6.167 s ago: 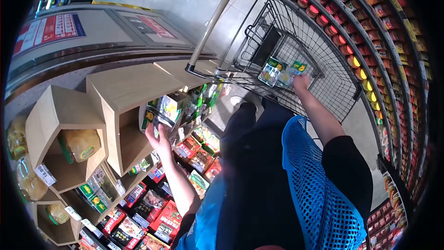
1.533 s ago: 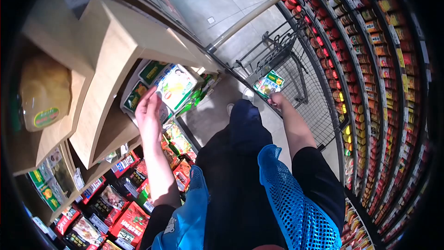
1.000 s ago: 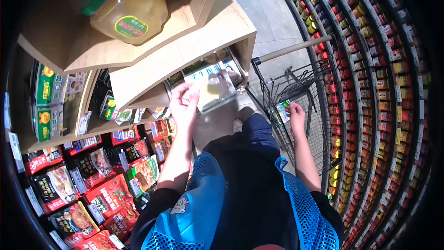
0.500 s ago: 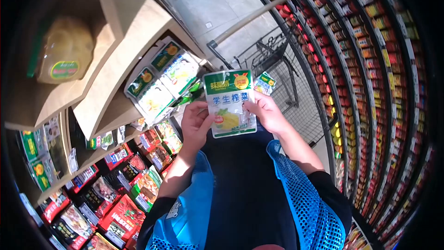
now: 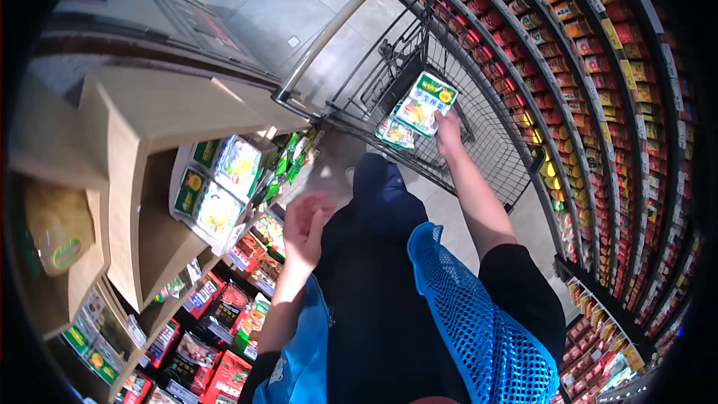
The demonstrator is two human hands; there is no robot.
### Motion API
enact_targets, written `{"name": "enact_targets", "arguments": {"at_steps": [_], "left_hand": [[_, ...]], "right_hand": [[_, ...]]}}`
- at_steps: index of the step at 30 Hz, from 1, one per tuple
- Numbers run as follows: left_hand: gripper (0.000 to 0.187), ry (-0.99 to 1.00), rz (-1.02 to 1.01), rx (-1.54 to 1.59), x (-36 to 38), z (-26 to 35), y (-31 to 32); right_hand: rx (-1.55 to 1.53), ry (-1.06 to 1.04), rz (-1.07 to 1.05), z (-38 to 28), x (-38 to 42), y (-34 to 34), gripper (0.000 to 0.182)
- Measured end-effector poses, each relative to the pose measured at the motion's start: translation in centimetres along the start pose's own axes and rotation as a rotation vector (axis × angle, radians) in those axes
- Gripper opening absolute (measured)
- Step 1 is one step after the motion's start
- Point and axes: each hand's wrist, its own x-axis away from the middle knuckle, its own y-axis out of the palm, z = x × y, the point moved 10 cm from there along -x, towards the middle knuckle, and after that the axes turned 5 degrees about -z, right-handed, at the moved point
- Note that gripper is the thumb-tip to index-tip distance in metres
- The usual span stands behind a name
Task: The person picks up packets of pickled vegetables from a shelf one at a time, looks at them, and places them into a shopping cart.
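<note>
My right hand (image 5: 449,137) grips the lower right edge of a green-and-white packet of pickled mustard (image 5: 423,107), thumb on its printed face. The packet is over the wire shopping cart (image 5: 490,131), and whether it touches anything below is hard to see. A second similar packet (image 5: 396,135) lies in the cart, partly covered by the held one. My left hand (image 5: 303,228) holds nothing; its fingers are apart and slightly blurred, in front of my body near the shelf of packets.
At left, a wooden shelf unit (image 5: 153,116) bears a white box of similar packets (image 5: 224,179). Below it lie red and dark food packs (image 5: 224,310). Curved racks of jars (image 5: 591,67) line the right side. The cart's handle (image 5: 340,26) is toward the upper middle.
The left hand has let go of the packet and moved down. My right hand has carried it forward and right, over the cart. The view has shifted, showing more of the cart.
</note>
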Motion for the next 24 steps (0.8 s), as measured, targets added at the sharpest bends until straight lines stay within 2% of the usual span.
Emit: {"name": "enact_targets", "arguments": {"at_steps": [3, 4, 7, 8, 11, 12, 15, 19, 20, 23, 24], "left_hand": [[0.032, -0.082, -0.037, 0.012, 0.6, -2.9, 0.6], [0.031, -0.153, -0.066, -0.007, 0.5, -3.8, 0.9], [0.030, -0.162, -0.067, 0.060, 0.9, -6.3, 1.4], [0.030, -0.183, -0.065, 0.066, 1.0, -7.0, 1.4], [0.029, -0.226, -0.084, -0.038, 0.8, -7.6, 1.6], [0.028, -0.237, -0.077, -0.049, 0.7, -7.5, 1.5], [0.025, -0.246, -0.064, -0.065, 0.4, -7.5, 1.1], [0.022, -0.249, -0.036, -0.056, 0.3, -7.4, 0.8], [0.022, -0.237, -0.039, -0.063, 0.1, -7.0, 1.0], [0.023, -0.231, -0.041, -0.082, 0.4, -6.6, 0.9], [0.023, -0.238, -0.046, -0.095, 0.4, -6.5, 0.9]], "right_hand": [[0.263, 0.208, 0.106, 10.9, -5.6, -7.4, 0.020], [0.256, 0.281, 0.219, 11.1, -4.3, -6.7, 0.017], [0.310, 0.365, 0.212, 16.6, -5.5, -7.5, 0.020], [0.708, 0.373, 0.223, 16.9, -6.1, -8.5, 0.027], [1.166, 0.474, 0.285, 18.5, -6.8, -9.9, 0.035], [1.129, 0.432, 0.214, 17.6, -6.6, -8.1, 0.037], [0.782, 0.466, 0.119, 22.1, -8.0, -8.3, 0.039], [0.815, 0.430, 0.062, 21.2, -7.9, -6.5, 0.036], [0.812, 0.489, 0.087, 21.2, -7.7, -6.9, 0.031], [0.605, 0.490, 0.011, 20.0, -6.6, -5.6, 0.025], [0.515, 0.533, -0.075, 19.1, -5.5, -4.2, 0.019]]}}
